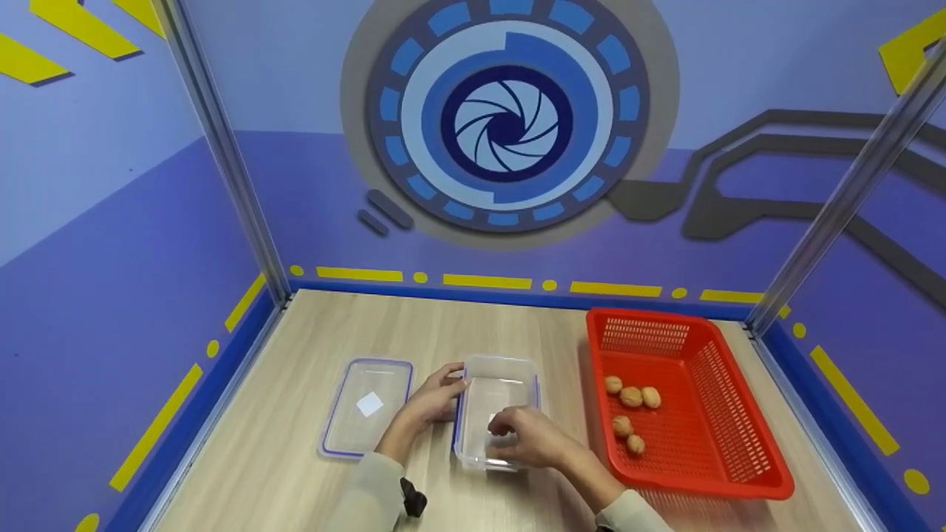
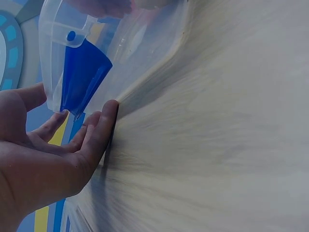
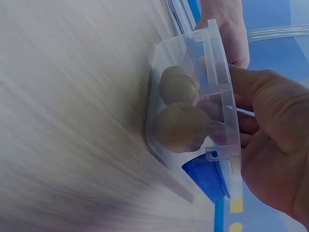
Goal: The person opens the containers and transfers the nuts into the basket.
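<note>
A clear plastic food box (image 1: 499, 362) with blue edging stands on the table, lidless. At its left side my left hand (image 1: 437, 395) touches the wall, thumb by the rim. In the left wrist view its loosely bent fingers (image 2: 104, 123) lie by the blue latch flap (image 2: 84, 72). My right hand (image 1: 528, 434) reaches into the near end of the box with curled fingers. Through the clear wall in the right wrist view, one walnut (image 3: 177, 86) and a second walnut (image 3: 179, 129) sit low at its fingertips, and the hand grips them. From the head view both are hidden.
A red plastic basket (image 1: 739, 391) stands to the right, with several walnuts (image 1: 630, 397) along its left side. The clear lid (image 1: 355, 421) with a blue seal and a white label lies left of the box. Panel walls (image 1: 310, 199) enclose the table.
</note>
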`<state>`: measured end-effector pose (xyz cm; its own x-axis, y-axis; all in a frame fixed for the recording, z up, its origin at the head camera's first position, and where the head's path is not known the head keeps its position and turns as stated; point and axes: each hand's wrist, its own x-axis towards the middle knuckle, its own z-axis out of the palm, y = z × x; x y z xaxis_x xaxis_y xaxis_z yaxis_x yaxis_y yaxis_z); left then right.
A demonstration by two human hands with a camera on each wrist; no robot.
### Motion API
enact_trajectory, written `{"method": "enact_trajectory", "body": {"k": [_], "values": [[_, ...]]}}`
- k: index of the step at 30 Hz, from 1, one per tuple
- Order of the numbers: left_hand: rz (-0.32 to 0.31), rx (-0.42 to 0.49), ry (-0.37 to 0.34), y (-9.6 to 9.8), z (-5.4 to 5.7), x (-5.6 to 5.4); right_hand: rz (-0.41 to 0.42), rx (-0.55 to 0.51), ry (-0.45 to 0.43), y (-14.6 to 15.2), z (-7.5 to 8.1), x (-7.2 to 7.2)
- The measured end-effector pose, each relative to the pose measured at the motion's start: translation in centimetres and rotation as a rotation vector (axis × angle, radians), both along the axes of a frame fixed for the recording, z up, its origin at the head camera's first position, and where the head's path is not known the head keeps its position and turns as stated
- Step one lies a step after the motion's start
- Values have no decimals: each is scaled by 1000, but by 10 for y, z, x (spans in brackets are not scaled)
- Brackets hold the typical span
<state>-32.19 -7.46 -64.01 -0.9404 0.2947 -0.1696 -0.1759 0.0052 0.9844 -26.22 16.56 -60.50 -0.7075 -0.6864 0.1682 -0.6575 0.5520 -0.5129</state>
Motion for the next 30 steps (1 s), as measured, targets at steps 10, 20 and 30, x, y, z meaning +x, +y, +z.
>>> {"method": "enact_trajectory", "body": {"k": [10, 20, 30], "values": [[0, 7, 11, 1, 1, 5, 17, 67, -3, -3, 2, 0], [-10, 18, 6, 0, 0, 4, 37, 101, -5, -4, 4, -2], [-6, 21, -4, 1, -2, 2, 55, 136, -18, -6, 8, -2]]}}
